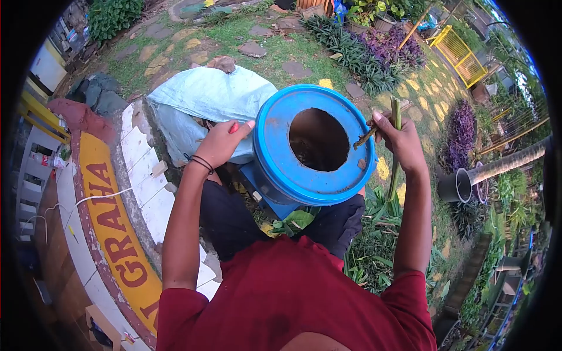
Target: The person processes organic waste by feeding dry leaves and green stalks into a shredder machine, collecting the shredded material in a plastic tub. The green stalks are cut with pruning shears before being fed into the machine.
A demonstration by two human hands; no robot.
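A blue plastic bucket [275, 169] stands between my knees, its lid [272, 134] cut with a large round hole that shows a dark, dirty inside. My left hand [220, 143] is closed at the lid's left side, with the end of a small red object [234, 127] showing by the thumb; the rest of it is hidden. To the right of the lid, my right hand [401, 140] grips a long green plant stalk [394, 178], upright in view. A short brown twig [366, 138] also sticks out from its fingers toward the hole.
Behind the bucket lies a pale blue sack [211, 88] with a stone [222, 64] on it. Cut leaves [374, 234] lie on the grass at the right. A tiled ledge with a yellow lettered band [117, 222] runs along the left. Potted plants stand further right.
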